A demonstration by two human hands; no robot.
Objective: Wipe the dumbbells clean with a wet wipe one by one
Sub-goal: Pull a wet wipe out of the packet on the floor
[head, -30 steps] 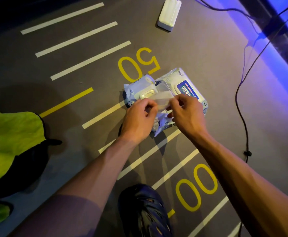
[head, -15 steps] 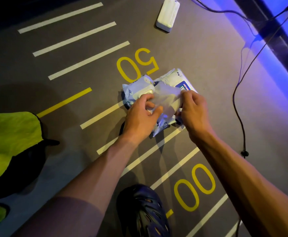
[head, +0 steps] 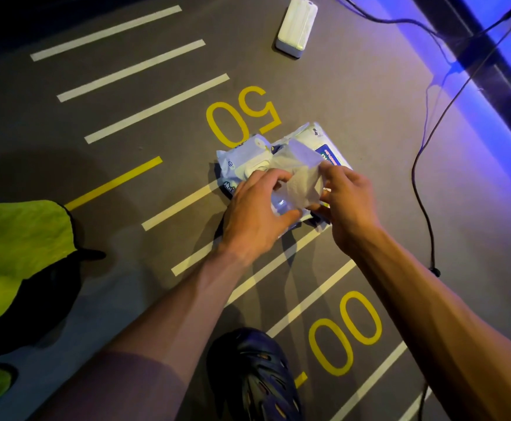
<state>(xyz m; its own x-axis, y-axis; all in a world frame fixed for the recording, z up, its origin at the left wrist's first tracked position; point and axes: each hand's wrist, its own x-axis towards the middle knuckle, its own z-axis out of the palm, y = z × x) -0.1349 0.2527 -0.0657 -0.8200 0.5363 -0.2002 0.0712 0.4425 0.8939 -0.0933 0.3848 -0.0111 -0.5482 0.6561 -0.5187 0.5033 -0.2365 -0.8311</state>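
Two white packs of wet wipes lie side by side on the grey gym floor by the yellow "50": one pack (head: 242, 159) on the left with a flip lid, the other pack (head: 324, 144) on the right with a blue label. A single white wet wipe (head: 299, 171) is stretched above them between my hands. My left hand (head: 257, 214) pinches its lower left side, and my right hand (head: 348, 202) pinches its right edge. No dumbbell is in view.
A white box-shaped device (head: 296, 25) lies at the top of the floor. Black cables (head: 424, 189) run along the right. A yellow-green garment (head: 14, 253) lies at the left. My dark shoe (head: 257, 378) is at the bottom.
The wipe has been pulled further out and spread wider between my hands. Both hands have shifted slightly, the right one moving outward.
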